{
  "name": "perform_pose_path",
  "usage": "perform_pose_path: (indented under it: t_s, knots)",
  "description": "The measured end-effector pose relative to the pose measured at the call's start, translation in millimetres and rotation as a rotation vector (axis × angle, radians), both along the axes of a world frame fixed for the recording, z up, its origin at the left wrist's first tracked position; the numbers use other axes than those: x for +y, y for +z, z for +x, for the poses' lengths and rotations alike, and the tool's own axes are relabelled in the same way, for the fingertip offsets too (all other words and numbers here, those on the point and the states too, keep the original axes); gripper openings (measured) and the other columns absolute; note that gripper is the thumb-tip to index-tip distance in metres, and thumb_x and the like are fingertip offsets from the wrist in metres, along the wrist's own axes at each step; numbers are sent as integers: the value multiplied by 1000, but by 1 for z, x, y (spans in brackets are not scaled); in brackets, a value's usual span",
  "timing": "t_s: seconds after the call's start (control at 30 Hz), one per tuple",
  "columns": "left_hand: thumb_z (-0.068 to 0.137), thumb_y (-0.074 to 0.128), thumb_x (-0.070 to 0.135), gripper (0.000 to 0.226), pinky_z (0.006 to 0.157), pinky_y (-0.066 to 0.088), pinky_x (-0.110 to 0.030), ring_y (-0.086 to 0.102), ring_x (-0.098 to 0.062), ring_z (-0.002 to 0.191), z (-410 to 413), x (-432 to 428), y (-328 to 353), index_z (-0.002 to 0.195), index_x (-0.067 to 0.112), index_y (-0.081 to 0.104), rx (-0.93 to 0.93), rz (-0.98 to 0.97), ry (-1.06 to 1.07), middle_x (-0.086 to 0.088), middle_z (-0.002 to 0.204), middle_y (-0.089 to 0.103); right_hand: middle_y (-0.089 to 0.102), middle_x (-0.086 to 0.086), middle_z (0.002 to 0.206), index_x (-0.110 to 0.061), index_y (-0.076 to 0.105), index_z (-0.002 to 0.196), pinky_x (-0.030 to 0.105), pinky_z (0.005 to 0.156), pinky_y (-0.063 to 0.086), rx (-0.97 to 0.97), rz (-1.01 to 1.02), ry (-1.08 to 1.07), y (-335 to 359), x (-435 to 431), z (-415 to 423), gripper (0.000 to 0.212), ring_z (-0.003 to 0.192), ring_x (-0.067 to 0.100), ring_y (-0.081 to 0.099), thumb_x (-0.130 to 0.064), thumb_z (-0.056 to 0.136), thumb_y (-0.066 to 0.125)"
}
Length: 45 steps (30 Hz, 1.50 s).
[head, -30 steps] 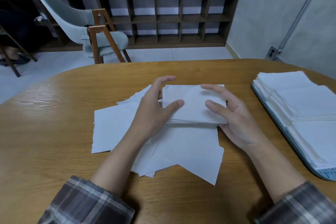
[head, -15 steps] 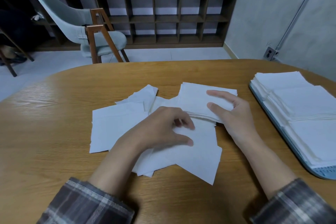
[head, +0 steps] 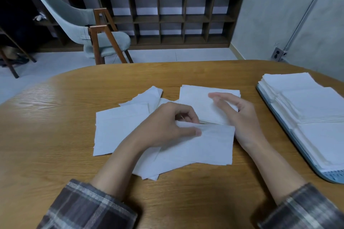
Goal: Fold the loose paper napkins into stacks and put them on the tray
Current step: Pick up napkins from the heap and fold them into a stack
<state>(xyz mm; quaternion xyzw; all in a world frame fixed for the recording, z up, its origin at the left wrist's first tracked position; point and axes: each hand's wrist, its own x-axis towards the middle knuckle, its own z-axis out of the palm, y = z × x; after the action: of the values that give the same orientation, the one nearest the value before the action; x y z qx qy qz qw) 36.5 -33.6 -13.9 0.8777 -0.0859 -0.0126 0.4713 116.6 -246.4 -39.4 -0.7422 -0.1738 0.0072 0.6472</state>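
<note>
Loose white paper napkins (head: pixel 119 128) lie spread over the middle of the wooden table (head: pixel 55 154). A folded stack of napkins (head: pixel 197 98) sits at their far right side. My left hand (head: pixel 167 126) pinches the far edge of one loose napkin (head: pixel 210 145) between thumb and curled fingers, lifting that edge slightly. My right hand (head: pixel 240 117) rests over the folded stack with fingers straight and slightly blurred. A pale blue tray (head: pixel 279 115) at the right holds several stacks of folded napkins (head: pixel 312 106).
The tray reaches the table's right edge. Beyond the table stand a grey chair with wooden legs (head: pixel 96 33), a dark cubby shelf (head: pixel 176 18) with potted plants on top, and a grey wall (head: pixel 288 15) on the right.
The folded stack has shifted right under my right hand. My left hand left the stack, came back over the loose napkins and pinched the edge of one, raising it.
</note>
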Motion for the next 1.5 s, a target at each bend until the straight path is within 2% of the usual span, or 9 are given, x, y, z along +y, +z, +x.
perform_pose_path:
  t_s: [0.17, 0.3, 0.63, 0.83, 0.93, 1.07, 1.23, 1.33, 1.5]
  knots:
    - [82, 91, 23, 16, 82, 59, -42, 75, -23, 87, 1, 5, 7, 89, 17, 78, -84, -232, 182, -1, 89, 78, 76, 15, 121, -14, 78, 119, 45, 98, 56, 291, 179, 205, 5, 0, -3, 71, 116, 32, 72, -73, 94, 46]
    - [79, 93, 20, 18, 85, 60, -50, 74, -23, 90, 4, 5, 2, 91, 19, 79, -132, -234, 259, 1, 91, 79, 78, 15, 117, -16, 80, 114, 56, 102, 52, 244, 150, 293, 5, 3, -10, 50, 111, 36, 73, -58, 89, 74]
    - [75, 95, 27, 29, 76, 54, -36, 68, -13, 81, 6, 5, -1, 98, 31, 78, -186, -184, 327, -3, 81, 74, 73, -9, 125, -35, 68, 131, 23, 82, 56, 96, 33, 321, 9, 6, -17, 45, 111, 12, 70, -9, 95, 74]
    - [78, 91, 41, 58, 81, 44, -13, 59, -6, 99, 7, 2, -6, 130, 34, 64, -354, -1, 416, 12, 106, 64, 67, -5, 132, -49, 45, 149, 34, 88, 60, 38, 62, 290, 11, 4, -14, 76, 114, 17, 70, -10, 93, 77]
    - [83, 82, 55, 62, 91, 53, -19, 62, -1, 111, 3, 0, 2, 137, 43, 56, -135, -184, 435, 15, 124, 62, 64, 10, 138, -53, 44, 149, 45, 90, 60, 173, 308, 292, 13, 0, -10, 82, 120, 30, 69, -10, 88, 77]
    - [91, 83, 33, 48, 91, 61, -40, 76, -16, 101, 0, -1, 8, 133, 39, 61, 15, -447, 301, 4, 109, 80, 71, 2, 127, -51, 45, 147, 43, 85, 62, 180, 336, 247, 12, -1, -6, 79, 118, 32, 70, -9, 88, 76]
    - [92, 81, 29, 57, 92, 59, -45, 69, -17, 106, 5, 1, -8, 137, 48, 52, -170, -198, 371, 15, 114, 73, 70, -1, 132, -29, 68, 134, 35, 87, 60, 278, 300, 361, 9, -3, -4, 48, 121, 26, 69, -16, 88, 80]
    - [91, 82, 29, 67, 89, 57, -29, 65, -3, 103, 6, -2, -10, 144, 45, 43, -204, -132, 362, 16, 117, 67, 72, -12, 131, -31, 77, 122, 36, 108, 49, 112, 60, 212, 4, -3, -2, 36, 131, 13, 62, -9, 94, 75]
    - [83, 87, 37, 51, 84, 54, -35, 60, -6, 97, 6, 1, -15, 123, 35, 55, -200, 231, 247, 15, 103, 62, 71, -33, 117, -30, 78, 118, -3, 90, 38, -8, -62, -79, 2, -3, 0, 39, 117, -20, 56, 0, 96, 68]
